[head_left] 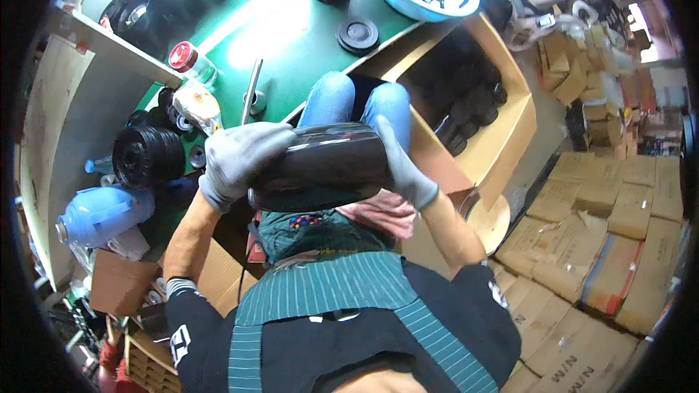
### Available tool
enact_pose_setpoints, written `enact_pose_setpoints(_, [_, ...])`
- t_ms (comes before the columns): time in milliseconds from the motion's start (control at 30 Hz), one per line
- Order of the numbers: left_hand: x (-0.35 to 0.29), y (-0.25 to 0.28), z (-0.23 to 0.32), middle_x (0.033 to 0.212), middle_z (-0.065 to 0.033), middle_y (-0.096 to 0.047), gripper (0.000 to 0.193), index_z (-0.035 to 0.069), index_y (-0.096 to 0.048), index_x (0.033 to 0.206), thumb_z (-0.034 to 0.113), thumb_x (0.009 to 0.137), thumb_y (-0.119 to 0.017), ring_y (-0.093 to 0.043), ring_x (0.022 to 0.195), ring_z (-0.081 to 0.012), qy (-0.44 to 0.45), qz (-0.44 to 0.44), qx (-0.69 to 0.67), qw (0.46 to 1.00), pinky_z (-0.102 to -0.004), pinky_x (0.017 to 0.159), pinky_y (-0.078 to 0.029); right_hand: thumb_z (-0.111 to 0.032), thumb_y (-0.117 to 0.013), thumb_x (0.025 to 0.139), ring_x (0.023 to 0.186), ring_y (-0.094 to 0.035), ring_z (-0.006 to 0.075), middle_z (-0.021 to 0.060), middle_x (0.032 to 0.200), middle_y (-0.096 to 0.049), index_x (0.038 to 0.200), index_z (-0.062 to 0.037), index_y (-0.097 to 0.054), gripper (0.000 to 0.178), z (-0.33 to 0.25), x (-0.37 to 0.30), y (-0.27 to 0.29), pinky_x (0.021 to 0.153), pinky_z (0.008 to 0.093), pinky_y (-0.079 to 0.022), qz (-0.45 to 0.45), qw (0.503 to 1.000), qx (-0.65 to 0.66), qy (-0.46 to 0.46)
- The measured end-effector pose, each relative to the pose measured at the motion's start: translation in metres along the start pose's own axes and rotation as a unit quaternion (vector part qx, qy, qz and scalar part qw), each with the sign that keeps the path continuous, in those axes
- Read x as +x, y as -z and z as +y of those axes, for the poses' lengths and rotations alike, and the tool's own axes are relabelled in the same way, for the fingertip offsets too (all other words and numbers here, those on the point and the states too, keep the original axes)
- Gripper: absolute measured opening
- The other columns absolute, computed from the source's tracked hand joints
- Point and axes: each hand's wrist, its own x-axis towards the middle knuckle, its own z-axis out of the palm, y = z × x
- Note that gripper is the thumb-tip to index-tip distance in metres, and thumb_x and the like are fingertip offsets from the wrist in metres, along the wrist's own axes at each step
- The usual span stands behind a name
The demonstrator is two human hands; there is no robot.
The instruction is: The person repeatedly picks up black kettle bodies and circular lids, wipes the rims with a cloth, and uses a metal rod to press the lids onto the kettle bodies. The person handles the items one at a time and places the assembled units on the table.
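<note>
Across my lap I hold a glossy black cylinder (328,164) lying on its side. My left hand (244,160), in a grey glove, grips its left end from above. At the other end, my right hand (404,167) is pressed along the side, also gloved in grey; part of its fingers is behind the cylinder. Beyond it, on the green table (284,36), a metal rod (252,87) stands on a small base. A jar with a red lid (191,60) and a crumpled wrapped bag (196,105) sit left of the rod.
A cardboard box (510,124) with black parts stands open at my right. Black discs (357,35) and a blue basin (429,11) of small parts are on the table. At left are black ribbed rings (149,156) and a blue bottle (105,212). Stacked cartons (582,247) fill the right.
</note>
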Motion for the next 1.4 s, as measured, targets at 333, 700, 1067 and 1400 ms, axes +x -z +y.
enact_pose_setpoints(333, [0.015,-0.006,0.007,0.12,-0.0149,-0.078,0.046,0.008,-0.074,0.13,0.017,0.085,-0.073,-0.079,0.103,-0.0307,-0.032,-0.007,0.047,0.998,-0.04,0.083,-0.064,-0.03,-0.038,0.119,0.127,-0.064,0.0209,0.014,0.141,-0.068,0.151,0.0005,-0.056,0.048,-0.004,0.015,0.003,0.118,0.0326,-0.043,0.024,0.992,0.12,0.038])
enact_pose_setpoints(700, [-0.058,-0.149,0.046,0.142,-0.0149,-0.065,0.062,0.01,-0.066,0.141,0.017,0.082,-0.082,-0.065,0.13,-0.0345,-0.069,-0.09,-0.077,0.991,-0.0492,0.109,-0.056,-0.01,-0.064,0.102,0.128,-0.068,0.037,0.0187,0.142,-0.069,0.135,-0.0032,-0.068,0.034,-0.056,0.001,0.079,0.111,0.0443,-0.054,-0.025,0.58,-0.764,0.28])
enact_pose_setpoints(1067, [-0.07,-0.157,-0.14,0.121,-0.0167,-0.078,0.047,0.002,-0.066,0.145,0.02,0.103,-0.073,-0.075,0.103,-0.0267,0.373,0.073,0.07,0.922,-0.0397,0.092,-0.058,-0.037,-0.029,0.12,0.157,-0.038,0.0346,0.022,0.169,-0.04,0.17,-0.0039,-0.026,0.061,0.057,0.044,0.035,0.133,0.0435,-0.022,0.179,0.905,-0.125,0.365])
enact_pose_setpoints(1400, [0.086,-0.081,0.02,0.114,-0.0234,-0.076,0.046,0.002,-0.069,0.138,0.011,0.093,-0.075,-0.078,0.104,-0.0353,0.209,-0.269,-0.226,0.913,-0.039,0.094,-0.059,-0.047,-0.053,0.113,0.119,-0.07,0.0357,0.018,0.118,-0.075,0.147,-0.0064,-0.059,0.053,0.028,0.027,0.067,0.114,0.0506,-0.053,0.074,0.906,0.392,0.139])
